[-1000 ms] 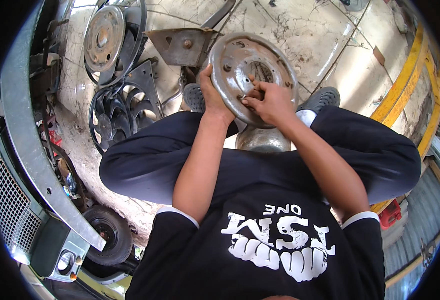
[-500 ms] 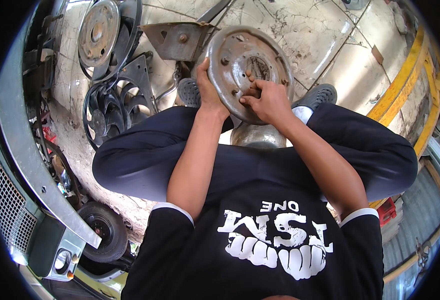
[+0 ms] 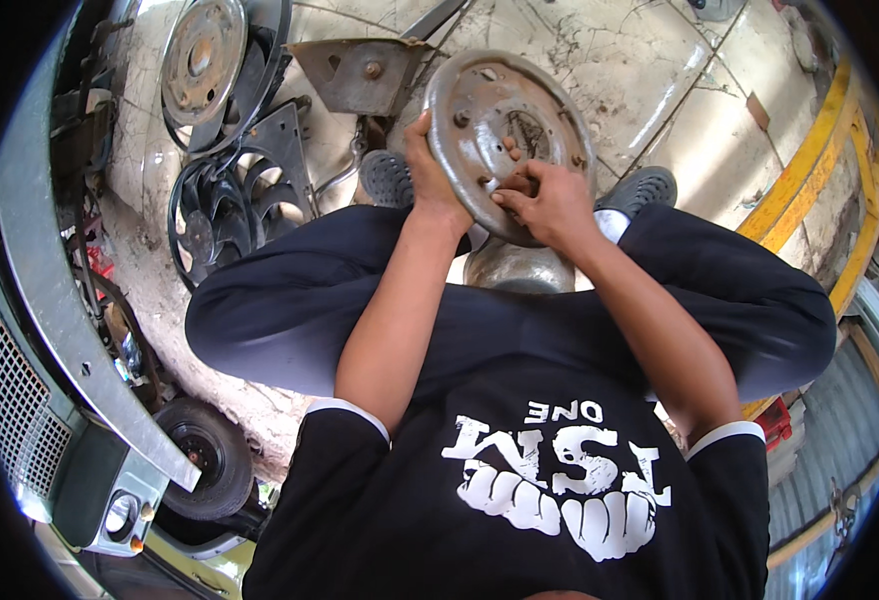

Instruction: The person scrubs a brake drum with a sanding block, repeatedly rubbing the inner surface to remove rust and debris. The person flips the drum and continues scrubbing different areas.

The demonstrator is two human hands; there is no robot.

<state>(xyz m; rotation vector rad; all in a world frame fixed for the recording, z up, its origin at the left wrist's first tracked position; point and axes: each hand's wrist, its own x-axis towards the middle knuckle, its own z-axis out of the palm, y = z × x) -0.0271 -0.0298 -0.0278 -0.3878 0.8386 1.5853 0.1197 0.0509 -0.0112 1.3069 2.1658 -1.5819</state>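
Between my knees, a worn round metal disc (image 3: 478,148) is held up at a tilt. It has a thick rim, several bolts or studs and an opening at its centre. My left hand (image 3: 436,182) is wrapped round the left part of the rim. On the lower right of the disc's face is my right hand (image 3: 558,202), its thumb and fingers pinched together close to a stud. Whatever lies between those fingertips is too small to tell. Under the disc sits a rounded metal piece (image 3: 520,268), partly hidden.
A metal bracket (image 3: 355,78) lies beyond my left foot. Further left are black fans (image 3: 200,215) and another rusty disc (image 3: 200,62). A vehicle's grille and bumper (image 3: 45,250) line the left side, with a tyre (image 3: 205,460) nearby. Yellow metal beams (image 3: 790,180) stand at right.
The disc has shifted slightly to the right and tilts a little more. Both hands have moved with it, the right fingers still pinched near the same stud.
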